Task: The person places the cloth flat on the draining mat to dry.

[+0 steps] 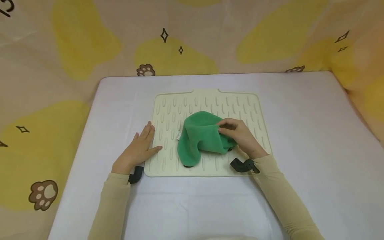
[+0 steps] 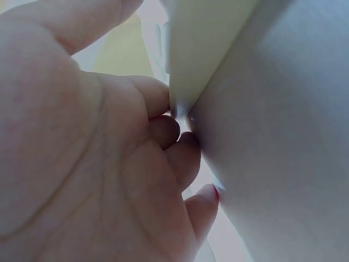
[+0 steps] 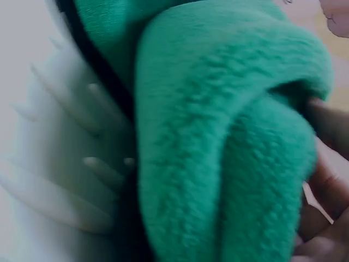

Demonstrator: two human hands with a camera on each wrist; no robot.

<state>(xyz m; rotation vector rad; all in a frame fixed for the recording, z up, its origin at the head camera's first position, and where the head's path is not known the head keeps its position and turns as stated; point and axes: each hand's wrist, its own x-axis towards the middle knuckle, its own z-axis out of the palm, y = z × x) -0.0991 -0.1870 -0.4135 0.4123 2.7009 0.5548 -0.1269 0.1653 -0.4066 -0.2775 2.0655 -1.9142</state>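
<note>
At the left, the left hand (image 1: 135, 153) is lying with its fingers extended on the white desk (image 1: 315, 150), gripping nothing; its fingertips are appearing to touch the left edge of the pale mat (image 1: 163, 166), and its thumb is reaching over that edge. A black bracket (image 1: 136, 175) is sitting at this wrist.

Next, the mat is lying on the desk, its raised ribs showing around the green cloth (image 1: 199, 133). The cloth is resting near the middle of the mat, bunched and folded over itself, with a small white tag (image 1: 178, 136) protruding at its left side. In the right wrist view, a dark border (image 3: 90, 52) is running along part of the cloth.

At the right, the right hand (image 1: 241, 135) is pinching the cloth's right side between thumb and fingers. A second black bracket (image 1: 243, 165) is sitting below this wrist.

In judgement, the handling is standing partway: the mat is lying in place and the grasp on the cloth is already made. The cloth is not yet lying flat or neatly squared, so arranging and releasing it are apparently remaining.
</note>
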